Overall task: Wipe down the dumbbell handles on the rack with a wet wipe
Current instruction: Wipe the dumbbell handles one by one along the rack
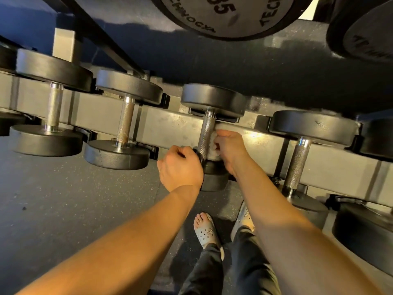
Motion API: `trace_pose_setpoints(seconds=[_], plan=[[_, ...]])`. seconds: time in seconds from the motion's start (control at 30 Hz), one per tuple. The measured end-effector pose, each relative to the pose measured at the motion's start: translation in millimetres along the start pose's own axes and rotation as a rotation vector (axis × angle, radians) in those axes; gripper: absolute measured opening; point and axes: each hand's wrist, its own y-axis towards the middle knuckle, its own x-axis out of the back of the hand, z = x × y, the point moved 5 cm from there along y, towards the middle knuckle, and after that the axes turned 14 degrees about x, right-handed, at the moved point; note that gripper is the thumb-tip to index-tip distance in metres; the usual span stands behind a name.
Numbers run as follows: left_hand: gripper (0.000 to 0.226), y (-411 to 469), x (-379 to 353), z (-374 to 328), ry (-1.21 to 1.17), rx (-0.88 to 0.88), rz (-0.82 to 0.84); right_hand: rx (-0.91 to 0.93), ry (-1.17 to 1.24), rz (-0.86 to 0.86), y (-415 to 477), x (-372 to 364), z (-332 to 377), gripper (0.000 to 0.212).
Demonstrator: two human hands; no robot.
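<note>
Several black dumbbells with knurled steel handles lie across the grey rack [170,122]. My right hand [230,149] pinches a white wet wipe [213,143] against the right side of the middle dumbbell's handle [205,135]. My left hand [180,167] is curled over that dumbbell's near head [214,177], most of which it hides. To the left are two more handles [125,122] [54,106], and to the right another [297,165].
Large upper-tier dumbbell heads [229,15] hang overhead at the top. A black diagonal rack brace [102,37] runs at upper left. Speckled rubber floor [74,201] lies below. My feet in grey clogs [207,231] stand close under the rack.
</note>
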Motion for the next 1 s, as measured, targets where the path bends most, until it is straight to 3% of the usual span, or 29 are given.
trace_pose_setpoints(seconds=[0.13,0.23,0.4,0.5,0.57,0.73,0.8,0.93,1.0], plan=[[0.030,-2,1,-2,0.007,0.002,-0.010,-0.021,-0.106,0.106,-19,5,-18,0.029],[0.032,-3,2,-4,0.018,-0.009,-0.014,0.138,-0.368,0.087,-23,13,-12,0.033],[0.029,-6,4,-5,-0.031,-0.056,0.034,0.429,-0.621,0.281,-49,-11,12,0.042],[0.027,-2,3,-6,-0.007,-0.181,0.086,0.456,-0.552,0.130,-49,-13,26,0.019],[0.030,0,6,-14,-0.039,-0.355,0.192,0.383,-0.498,0.155,-45,-12,28,0.010],[0.038,-4,10,-39,0.103,-0.641,0.296,0.178,-0.195,0.299,-53,-5,45,0.037],[0.036,-5,2,-41,0.163,-0.643,0.287,0.197,-0.277,0.250,-53,4,56,0.033],[0.026,-2,-10,-37,0.202,-0.519,0.292,0.757,-0.878,-0.106,-57,29,108,0.017],[0.026,5,-13,-42,0.225,-0.449,0.301,0.967,-0.984,-0.218,-55,25,137,0.010]])
